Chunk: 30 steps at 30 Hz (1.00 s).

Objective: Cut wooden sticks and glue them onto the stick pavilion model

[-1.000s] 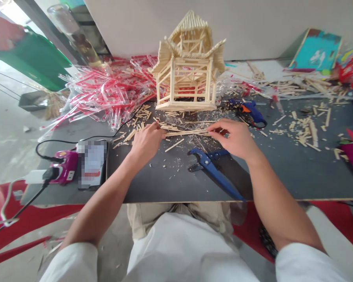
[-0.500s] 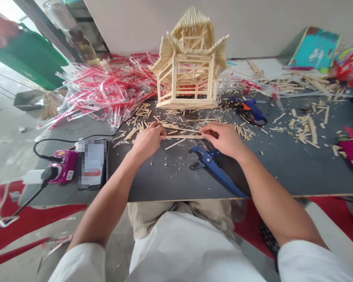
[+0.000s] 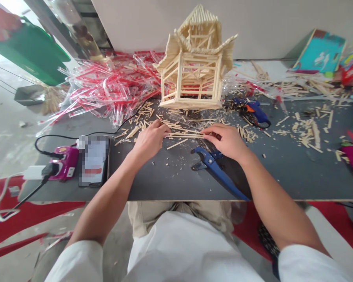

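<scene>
Left hand [image 3: 151,139] and right hand [image 3: 225,139] pinch opposite ends of some thin sticks [image 3: 186,135], fingertips closed on them; the exact count is too fine to tell. Those sticks lie level, just above or on the worktop [image 3: 170,186], in front of the person's body; gripping both ends probably keeps them side by side and straight. Offcuts [image 3: 247,135] lie scattered around. Just nearer the body, a blue cutter [image 3: 220,174] rests with its handle toward the worktop's edge, seemingly so that the right hand can reach it easily. Behind the sticks stands a wooden model house [image 3: 200,58], upright, likely set back to leave working room. A glue gun [image 3: 257,113] lies to its right, apparently parked within reach, while plastic wrappers [image 3: 111,86] heap to its left, and a phone [image 3: 94,162] lies beside the left forearm, apart from the scraps.
</scene>
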Available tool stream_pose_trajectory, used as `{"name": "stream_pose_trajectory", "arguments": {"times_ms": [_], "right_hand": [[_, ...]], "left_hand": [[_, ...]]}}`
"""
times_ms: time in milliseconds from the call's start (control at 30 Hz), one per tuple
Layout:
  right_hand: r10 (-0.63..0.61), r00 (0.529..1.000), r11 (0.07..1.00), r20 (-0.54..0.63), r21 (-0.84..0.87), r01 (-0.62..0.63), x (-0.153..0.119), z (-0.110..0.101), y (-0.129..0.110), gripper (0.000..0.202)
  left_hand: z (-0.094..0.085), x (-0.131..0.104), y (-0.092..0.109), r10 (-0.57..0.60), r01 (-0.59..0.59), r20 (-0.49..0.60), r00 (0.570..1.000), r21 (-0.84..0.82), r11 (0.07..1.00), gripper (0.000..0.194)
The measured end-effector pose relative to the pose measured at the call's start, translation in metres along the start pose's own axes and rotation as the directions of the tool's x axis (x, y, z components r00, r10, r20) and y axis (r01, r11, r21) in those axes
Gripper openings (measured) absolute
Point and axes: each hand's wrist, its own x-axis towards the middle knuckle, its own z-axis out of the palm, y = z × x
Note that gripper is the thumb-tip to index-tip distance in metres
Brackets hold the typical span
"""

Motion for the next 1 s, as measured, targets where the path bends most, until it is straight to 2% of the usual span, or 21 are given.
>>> {"name": "stream_pose_trajectory", "arguments": {"times_ms": [133,233,400,500,567,633,700,767,833,1000], "right_hand": [[-0.025,0.999,1.000,-0.040,0.010,0.026,0.000,-0.003,-0.004,0.012],[-0.027,0.997,1.000,-0.072,0.011,0.028,0.001,-0.004,-0.005,0.013],[-0.023,0.998,1.000,-0.060,-0.008,0.023,0.001,-0.004,-0.004,0.011],[-0.018,0.999,1.000,-0.050,0.007,0.019,0.000,-0.004,-0.003,0.010],[-0.012,0.999,1.000,-0.045,0.013,0.012,0.000,-0.004,-0.004,0.010],[0.002,0.999,1.000,-0.043,0.016,-0.001,0.000,-0.005,-0.005,0.010],[0.020,0.999,1.000,-0.044,0.022,-0.019,0.000,-0.005,-0.005,0.010],[0.032,0.998,0.999,-0.047,0.028,-0.031,0.000,-0.005,-0.006,0.009],[0.029,0.998,0.999,-0.050,0.033,-0.027,0.000,-0.005,-0.007,0.007],[0.020,0.999,0.999,-0.043,0.037,-0.018,0.000,-0.004,-0.009,0.006]], "left_hand": [[-0.008,-0.004,-0.003,0.042,-0.047,-0.160,0.986,-0.027,0.999,0.027],[-0.006,-0.004,-0.010,0.051,-0.064,-0.250,0.967,-0.044,0.997,0.025],[0.003,-0.003,-0.008,0.093,-0.077,-0.222,0.971,0.078,0.994,0.030],[0.003,-0.004,-0.002,0.063,-0.032,-0.260,0.963,0.122,0.992,0.031],[0.002,-0.005,0.000,0.096,-0.066,-0.240,0.966,0.129,0.989,0.034],[0.003,-0.004,0.001,0.195,-0.177,-0.159,0.968,0.123,0.977,0.039],[0.007,-0.003,0.001,0.306,-0.298,-0.089,0.948,0.091,0.950,0.038],[0.012,-0.002,0.003,0.372,-0.369,-0.046,0.927,0.057,0.928,0.034],[0.016,-0.003,0.008,0.385,-0.383,-0.024,0.923,0.059,0.922,0.031],[0.019,-0.005,0.025,0.338,-0.333,-0.002,0.941,0.164,0.929,0.030]]}}
